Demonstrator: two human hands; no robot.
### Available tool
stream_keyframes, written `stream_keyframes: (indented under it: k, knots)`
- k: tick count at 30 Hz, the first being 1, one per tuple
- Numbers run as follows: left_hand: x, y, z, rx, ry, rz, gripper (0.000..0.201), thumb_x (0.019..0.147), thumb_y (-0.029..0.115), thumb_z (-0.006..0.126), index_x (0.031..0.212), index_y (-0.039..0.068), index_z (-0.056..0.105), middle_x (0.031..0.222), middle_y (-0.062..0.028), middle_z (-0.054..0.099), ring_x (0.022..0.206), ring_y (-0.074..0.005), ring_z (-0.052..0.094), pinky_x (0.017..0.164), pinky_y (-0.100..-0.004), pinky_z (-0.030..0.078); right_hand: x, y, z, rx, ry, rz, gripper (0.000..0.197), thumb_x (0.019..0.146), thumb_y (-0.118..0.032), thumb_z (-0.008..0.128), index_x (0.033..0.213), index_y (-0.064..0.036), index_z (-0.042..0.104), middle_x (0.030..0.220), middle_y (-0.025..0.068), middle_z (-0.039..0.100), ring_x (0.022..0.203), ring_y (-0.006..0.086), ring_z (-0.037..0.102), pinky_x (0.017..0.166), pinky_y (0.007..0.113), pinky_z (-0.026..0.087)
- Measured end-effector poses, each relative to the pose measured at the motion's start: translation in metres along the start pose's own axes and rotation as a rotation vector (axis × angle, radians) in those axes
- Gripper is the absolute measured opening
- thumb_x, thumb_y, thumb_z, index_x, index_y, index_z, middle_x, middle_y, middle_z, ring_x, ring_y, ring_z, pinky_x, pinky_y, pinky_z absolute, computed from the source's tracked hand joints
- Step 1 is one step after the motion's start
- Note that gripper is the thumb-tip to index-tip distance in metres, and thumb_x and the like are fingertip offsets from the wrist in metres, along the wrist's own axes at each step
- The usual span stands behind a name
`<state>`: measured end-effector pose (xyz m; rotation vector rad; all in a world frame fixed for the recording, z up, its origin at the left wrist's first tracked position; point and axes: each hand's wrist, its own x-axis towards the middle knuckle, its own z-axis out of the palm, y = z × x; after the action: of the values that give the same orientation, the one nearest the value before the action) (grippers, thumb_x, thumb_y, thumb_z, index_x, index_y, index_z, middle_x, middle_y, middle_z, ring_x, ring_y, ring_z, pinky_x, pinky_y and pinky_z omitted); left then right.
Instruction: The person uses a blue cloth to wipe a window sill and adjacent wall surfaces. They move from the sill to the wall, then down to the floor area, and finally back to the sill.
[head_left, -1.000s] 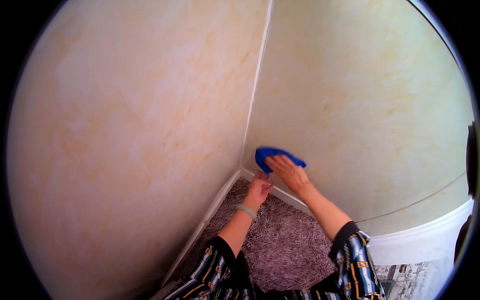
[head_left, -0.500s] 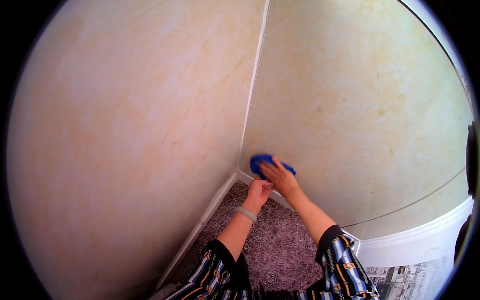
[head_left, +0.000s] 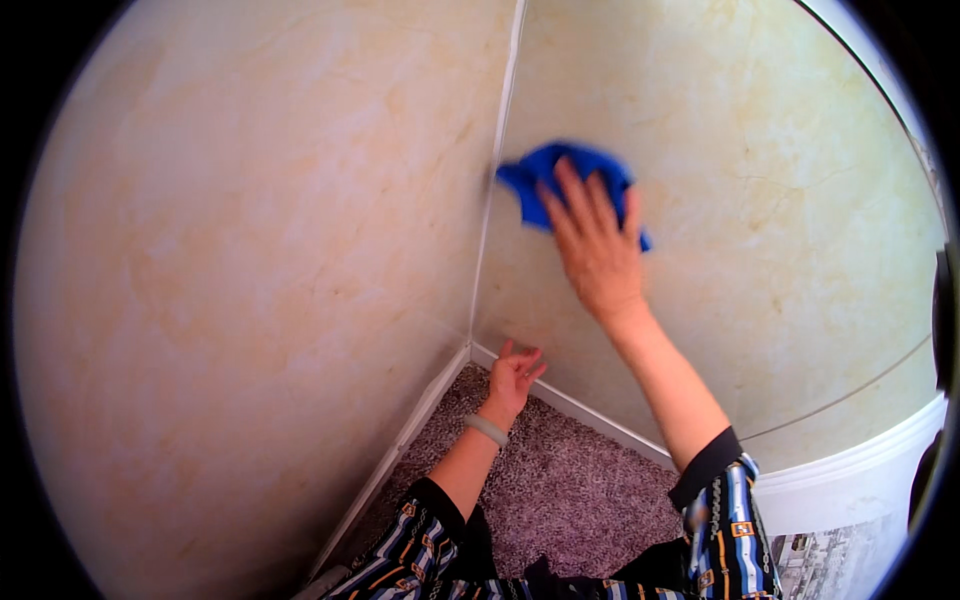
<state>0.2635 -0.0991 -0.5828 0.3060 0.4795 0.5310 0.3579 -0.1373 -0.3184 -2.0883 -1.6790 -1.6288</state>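
A blue cloth [head_left: 545,165] lies spread against the right-hand wall [head_left: 720,150], a little right of the corner. My right hand [head_left: 598,250] presses it there with the fingers spread over it, and the cloth's edges show around them. Lower down, close to the foot of the same wall, my left hand [head_left: 514,380] has its fingers apart and holds nothing. I cannot tell whether its fingertips touch the wall. A pale bangle [head_left: 487,430] circles the left wrist.
A white trim strip [head_left: 499,150] runs up the corner beside the left-hand wall [head_left: 260,260]. White skirting [head_left: 590,405] borders the purplish shaggy carpet [head_left: 570,490]. To the right, a thin dark line [head_left: 840,402] crosses the wall above white moulding [head_left: 850,447].
My right hand and the cloth have moved up the wall from near the skirting. The left hand, once next to the right one, stays low with its fingers more spread.
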Motion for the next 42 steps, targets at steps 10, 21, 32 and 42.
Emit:
stream_keyframes:
  k: [10, 21, 32, 42]
  knots:
    - [0.002, -0.001, -0.013, -0.072, -0.164, -0.047, 0.095, 0.08, -0.004, 0.055, 0.157, 0.014, 0.002, 0.136, -0.0214, 0.046, 0.125, -0.0376, 0.051, 0.11, -0.0535, 0.039, -0.182, -0.044, 0.049, -0.097, -0.585, -0.588, 0.058, 0.093, -0.028, 0.048, 0.15, -0.0187, 0.04, 0.163, -0.0044, 0.021, 0.15, 0.0133, 0.017, 0.124, 0.047, 0.002]
    - [-0.007, 0.019, -0.003, 0.002, -0.102, -0.027, 0.099, 0.083, 0.0, 0.055, 0.157, 0.02, -0.006, 0.122, -0.025, 0.054, 0.12, -0.0458, 0.054, 0.107, -0.0579, 0.041, 0.025, 0.057, -0.038, -0.042, 0.096, 0.154, 0.07, 0.083, -0.035, 0.067, 0.147, -0.0239, 0.043, 0.158, 0.0062, 0.031, 0.139, 0.028, 0.036, 0.114, 0.052, 0.022]
    - [-0.014, 0.012, 0.021, -0.043, -0.274, -0.054, 0.087, 0.088, 0.006, 0.055, 0.157, 0.029, 0.006, 0.12, -0.0128, 0.053, 0.13, -0.038, 0.043, 0.112, -0.0591, 0.033, -0.025, 0.039, -0.008, 0.09, -0.161, -0.209, 0.053, 0.088, -0.019, 0.055, 0.14, -0.0111, 0.051, 0.16, 0.008, 0.029, 0.143, 0.0238, 0.034, 0.118, 0.045, 0.021]
    - [-0.02, 0.021, 0.012, -0.034, -0.227, -0.024, 0.086, 0.088, 0.008, 0.055, 0.158, 0.028, 0.008, 0.126, -0.0123, 0.049, 0.132, -0.0359, 0.041, 0.113, -0.0598, 0.031, 0.12, 0.05, -0.035, 0.048, 0.197, -0.018, 0.061, 0.085, -0.024, 0.062, 0.144, -0.0171, 0.047, 0.158, 0.009, 0.032, 0.141, 0.028, 0.033, 0.115, 0.05, 0.023]
